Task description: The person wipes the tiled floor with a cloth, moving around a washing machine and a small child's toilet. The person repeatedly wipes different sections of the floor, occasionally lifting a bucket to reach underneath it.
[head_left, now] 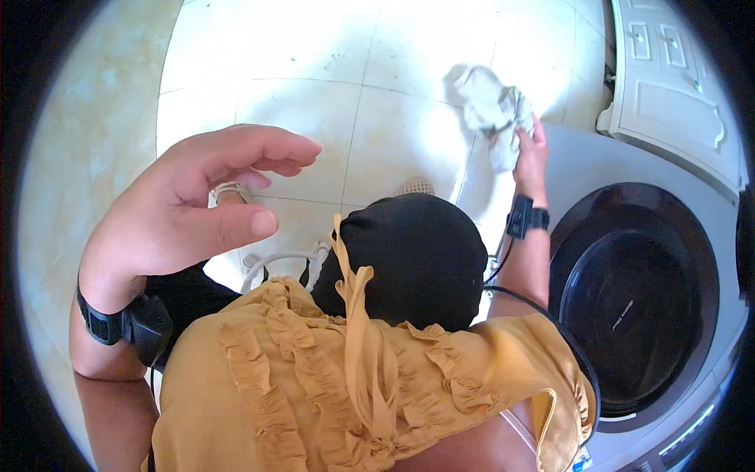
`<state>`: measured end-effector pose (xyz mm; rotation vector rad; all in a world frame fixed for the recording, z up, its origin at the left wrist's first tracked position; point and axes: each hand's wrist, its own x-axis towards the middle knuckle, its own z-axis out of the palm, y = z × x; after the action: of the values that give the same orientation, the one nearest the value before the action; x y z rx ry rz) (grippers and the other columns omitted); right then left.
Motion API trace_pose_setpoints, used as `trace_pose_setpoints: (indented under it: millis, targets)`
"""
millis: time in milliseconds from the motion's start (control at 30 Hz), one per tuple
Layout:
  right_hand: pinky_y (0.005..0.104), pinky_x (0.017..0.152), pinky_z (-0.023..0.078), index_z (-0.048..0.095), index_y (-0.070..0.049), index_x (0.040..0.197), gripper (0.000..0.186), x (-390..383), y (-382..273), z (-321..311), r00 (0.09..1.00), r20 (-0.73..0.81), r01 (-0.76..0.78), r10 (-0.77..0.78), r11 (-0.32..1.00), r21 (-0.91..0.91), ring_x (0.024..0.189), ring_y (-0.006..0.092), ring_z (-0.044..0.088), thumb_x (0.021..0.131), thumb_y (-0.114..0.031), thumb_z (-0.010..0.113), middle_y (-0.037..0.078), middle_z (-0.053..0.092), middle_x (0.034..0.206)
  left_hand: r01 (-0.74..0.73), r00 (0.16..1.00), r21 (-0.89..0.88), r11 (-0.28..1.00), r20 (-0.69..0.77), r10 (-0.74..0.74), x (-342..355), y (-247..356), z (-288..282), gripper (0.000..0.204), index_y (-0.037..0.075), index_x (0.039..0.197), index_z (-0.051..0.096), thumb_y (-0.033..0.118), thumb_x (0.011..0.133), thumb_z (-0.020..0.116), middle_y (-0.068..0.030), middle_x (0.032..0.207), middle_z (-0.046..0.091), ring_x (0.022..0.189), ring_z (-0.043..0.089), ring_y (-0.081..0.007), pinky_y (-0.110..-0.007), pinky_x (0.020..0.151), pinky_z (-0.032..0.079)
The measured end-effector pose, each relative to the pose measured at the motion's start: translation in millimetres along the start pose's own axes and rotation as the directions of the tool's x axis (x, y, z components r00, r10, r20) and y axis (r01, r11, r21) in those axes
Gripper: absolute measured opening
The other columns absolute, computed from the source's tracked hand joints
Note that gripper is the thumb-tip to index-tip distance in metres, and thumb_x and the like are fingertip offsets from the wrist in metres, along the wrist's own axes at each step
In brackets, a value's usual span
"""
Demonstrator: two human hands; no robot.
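At the right, my right hand (532, 164) grips a crumpled whitish-grey cloth (486, 101), which hangs out over the tiled floor. Part of the cloth is blurred. Raised at the left, my left hand (185, 193) holds nothing. Its fingers are bent slightly and the thumb stands apart from them. Each wrist carries a black strap with a small device, and a cable runs from it.
Close to my right arm stands a grey washing machine (578, 149) with a round dark door (629, 307). A white cabinet (668, 102) with small drawers is behind it. Pale floor tiles (299, 118) spread ahead. A curved white tube (275, 258) sits by my legs.
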<state>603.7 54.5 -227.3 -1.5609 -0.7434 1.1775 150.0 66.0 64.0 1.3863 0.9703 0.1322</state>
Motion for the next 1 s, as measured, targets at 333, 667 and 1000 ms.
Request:
trace_pose_setpoints:
  millis: [333,667,1000]
  targets:
    - [0.0532,0.119,0.031,0.022,-0.002,0.158,0.121,-54.3,160.9,38.3,0.961,-0.271,-0.258,0.058,0.540,-0.801,0.146,0.0531,0.024,0.072,-0.059,0.083,0.039,0.019,0.157,0.118,0.993,-0.034,0.992,0.026,-0.117,2.5,8.4,6.9,0.059,0.002,0.138,0.060,0.029,0.087,0.075,-0.0097,0.126,0.066,0.101,0.059,-0.0145,-0.031,0.096,0.046]
    - [0.0399,0.113,0.041,0.045,0.003,0.142,0.068,-44.2,99.2,-9.1,0.996,-0.041,0.034,-0.083,0.740,-0.672,0.132,0.0355,0.052,0.078,-0.003,0.068,0.024,0.053,0.139,0.215,0.974,0.139,0.967,0.040,-0.223,3.8,17.6,3.9,0.083,0.000,0.139,0.057,0.058,0.081,0.071,-0.0116,0.137,0.060,0.127,0.055,-0.0228,-0.035,0.105,0.040]
    - [0.0455,0.108,0.045,0.063,-0.016,0.125,0.048,-120.2,150.1,-64.5,0.623,0.781,0.763,-0.043,0.253,-0.595,0.125,0.0332,0.054,0.081,0.001,0.066,0.011,0.059,0.133,0.087,0.996,0.109,0.990,-0.010,-0.086,9.4,12.0,2.7,0.071,-0.002,0.136,0.059,0.046,0.087,0.075,-0.0132,0.125,0.066,0.115,0.061,-0.0239,-0.034,0.100,0.046]
